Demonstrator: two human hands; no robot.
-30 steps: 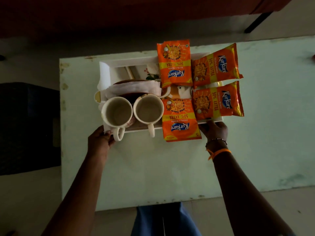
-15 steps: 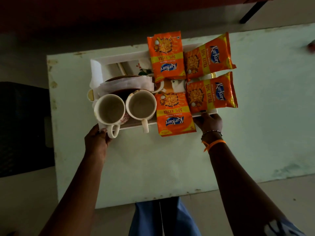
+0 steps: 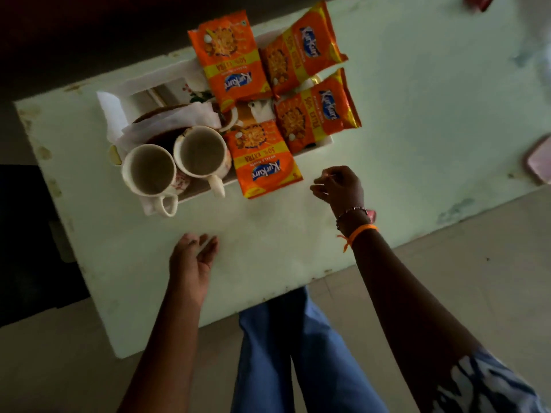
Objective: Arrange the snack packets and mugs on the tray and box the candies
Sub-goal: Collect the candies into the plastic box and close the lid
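A white tray [image 3: 140, 96] rests on the pale green table [image 3: 417, 120]. Two empty white mugs stand at its near left: the left mug [image 3: 150, 177] and the right mug [image 3: 202, 155], handles toward me. Several orange snack packets [image 3: 262, 160] cover the tray's right half, one [image 3: 229, 59] hanging over the far edge. My left hand [image 3: 192, 257] hovers over the table below the mugs, fingers loosely apart, empty. My right hand [image 3: 340, 186] hovers near the front packet's right corner, fingers curled but holding nothing.
White paper napkins [image 3: 170, 120] lie over a dark plate behind the mugs. A pink object [image 3: 539, 160] sits at the table's right edge and a red wrapper [image 3: 477, 1] at the top right. A dark chair [image 3: 29, 234] stands to the left.
Both hands have let go of the tray's near corners and pulled back toward me. The tray stays on the table; the view has tilted and shifted.
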